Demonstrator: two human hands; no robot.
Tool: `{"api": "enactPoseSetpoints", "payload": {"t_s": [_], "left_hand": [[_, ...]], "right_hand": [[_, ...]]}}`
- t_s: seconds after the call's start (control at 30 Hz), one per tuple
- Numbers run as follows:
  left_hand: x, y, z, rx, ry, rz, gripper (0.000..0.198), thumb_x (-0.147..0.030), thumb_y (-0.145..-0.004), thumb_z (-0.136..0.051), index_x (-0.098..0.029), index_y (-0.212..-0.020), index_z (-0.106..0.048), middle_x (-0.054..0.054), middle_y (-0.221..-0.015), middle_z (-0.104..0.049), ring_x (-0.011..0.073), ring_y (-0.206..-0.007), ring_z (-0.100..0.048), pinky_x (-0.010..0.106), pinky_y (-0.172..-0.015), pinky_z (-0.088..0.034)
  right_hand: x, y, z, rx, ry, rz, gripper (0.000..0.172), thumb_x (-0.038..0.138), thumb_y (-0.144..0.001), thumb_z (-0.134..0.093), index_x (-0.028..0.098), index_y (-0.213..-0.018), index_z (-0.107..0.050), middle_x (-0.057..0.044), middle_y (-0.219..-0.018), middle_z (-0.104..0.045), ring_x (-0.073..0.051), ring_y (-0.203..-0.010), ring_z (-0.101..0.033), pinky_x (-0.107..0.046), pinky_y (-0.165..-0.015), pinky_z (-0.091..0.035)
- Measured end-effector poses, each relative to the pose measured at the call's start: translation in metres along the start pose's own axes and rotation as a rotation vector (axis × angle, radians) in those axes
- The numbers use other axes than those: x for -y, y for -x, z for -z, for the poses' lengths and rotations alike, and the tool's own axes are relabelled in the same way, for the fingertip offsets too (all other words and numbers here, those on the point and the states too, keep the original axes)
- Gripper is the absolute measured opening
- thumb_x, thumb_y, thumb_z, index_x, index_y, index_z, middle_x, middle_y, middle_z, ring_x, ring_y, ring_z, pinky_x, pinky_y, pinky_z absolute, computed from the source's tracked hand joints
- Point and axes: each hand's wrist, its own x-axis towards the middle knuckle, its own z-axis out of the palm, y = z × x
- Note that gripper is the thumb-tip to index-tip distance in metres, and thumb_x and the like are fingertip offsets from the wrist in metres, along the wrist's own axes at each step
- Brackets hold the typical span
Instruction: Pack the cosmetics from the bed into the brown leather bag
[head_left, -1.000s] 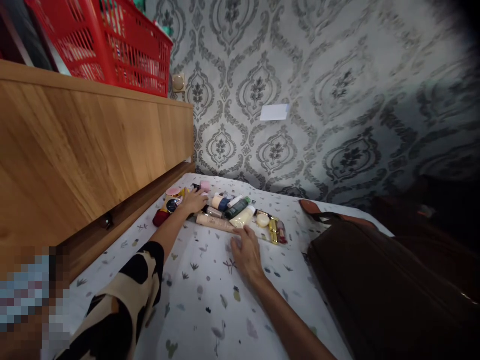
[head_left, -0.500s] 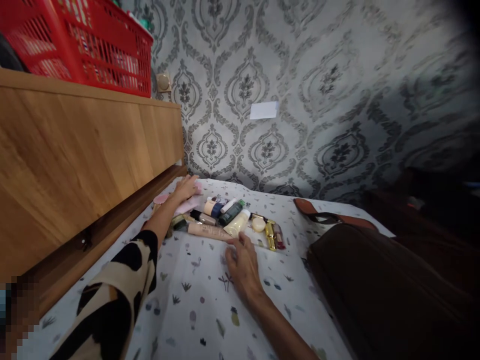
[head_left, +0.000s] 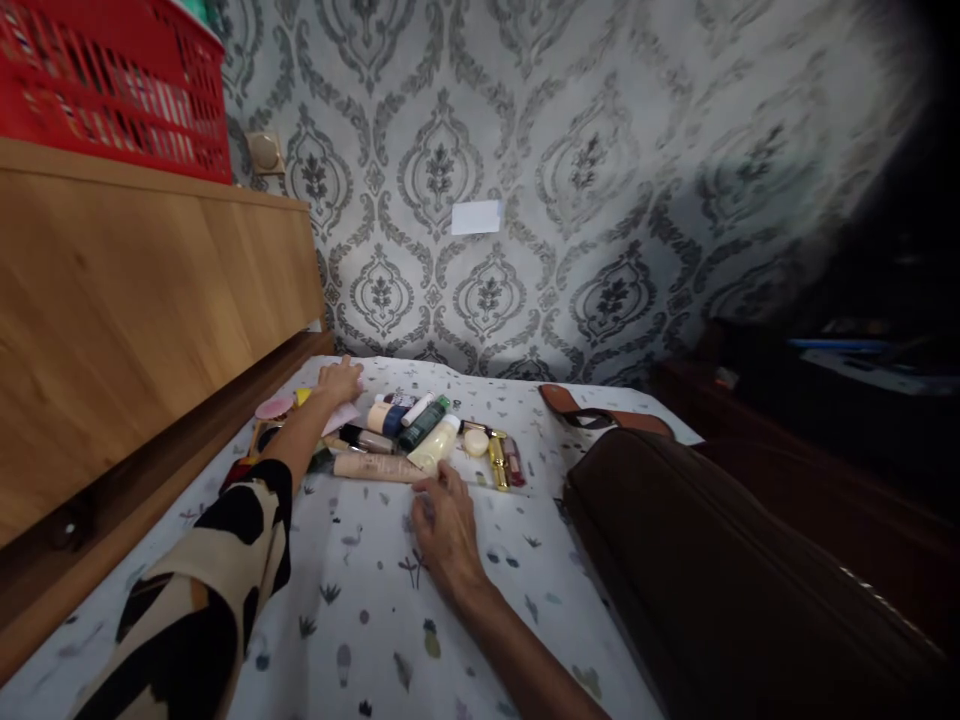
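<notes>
Several small cosmetic tubes and bottles (head_left: 420,425) lie in a cluster on a white printed sheet (head_left: 375,620). My left hand (head_left: 339,380) reaches to the far end of the cluster, fingers curled down over a pink item (head_left: 343,414). My right hand (head_left: 444,522) rests palm-down on the sheet, fingers spread, its tips touching a long beige tube (head_left: 375,467). A pale yellow tube (head_left: 436,446), a dark green bottle (head_left: 424,421) and a gold lipstick (head_left: 496,461) lie just beyond it. A round pink compact (head_left: 274,407) sits at the left edge.
A wooden headboard (head_left: 150,300) runs along the left with a red plastic basket (head_left: 112,90) on top. A brown leather bag (head_left: 705,560) with a strap lies on the right. Patterned grey wallpaper (head_left: 562,200) covers the wall behind.
My left hand has moved from the middle of the cluster to its far end, onto the pink item. My right hand has stayed by the beige tube. The view has shifted right.
</notes>
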Motion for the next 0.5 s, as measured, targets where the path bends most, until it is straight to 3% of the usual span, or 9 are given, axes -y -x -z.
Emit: {"api": "enactPoseSetpoints", "payload": {"t_s": [0.2,0.27,0.37,0.5], "left_hand": [[0.017,0.008,0.006,0.076,0.13,-0.072,0.044,-0.047,-0.091,-0.05,-0.026,-0.129,-0.055,0.004,-0.122,-0.068,0.0227,-0.11,-0.064,0.029,-0.089,-0.051],[0.025,0.013,0.011,0.114,0.157,-0.107,0.045,-0.05,-0.092,-0.048,-0.026,-0.129,-0.054,0.002,-0.124,-0.068,0.0197,-0.108,-0.065,0.026,-0.087,-0.052],[0.037,0.026,0.024,0.108,0.133,-0.094,0.047,-0.05,-0.092,-0.046,-0.022,-0.13,-0.053,0.006,-0.128,-0.066,0.0204,-0.109,-0.064,0.027,-0.088,-0.051],[0.044,0.057,0.035,0.167,0.029,-0.055,0.043,-0.055,-0.081,-0.061,-0.019,-0.105,-0.064,0.009,-0.105,-0.071,0.0274,-0.098,-0.065,0.034,-0.083,-0.05]], "right_hand": [[0.0,-0.001,0.003,0.04,-0.012,-0.003,0.026,0.014,-0.084,-0.053,0.017,-0.1,-0.073,-0.019,-0.14,-0.053,-0.037,-0.133,-0.051,-0.054,-0.109,-0.043],[-0.001,-0.002,0.004,0.048,-0.01,0.002,0.026,0.015,-0.084,-0.053,0.017,-0.1,-0.073,-0.019,-0.141,-0.053,-0.036,-0.131,-0.052,-0.054,-0.11,-0.043],[-0.002,-0.004,0.005,0.07,-0.001,-0.003,0.027,0.016,-0.085,-0.053,0.017,-0.102,-0.073,-0.018,-0.139,-0.054,-0.035,-0.131,-0.052,-0.053,-0.11,-0.042],[-0.001,-0.005,0.007,0.085,0.012,-0.006,0.028,0.016,-0.084,-0.054,0.018,-0.104,-0.074,-0.017,-0.139,-0.053,-0.034,-0.13,-0.052,-0.049,-0.109,-0.044]]}}
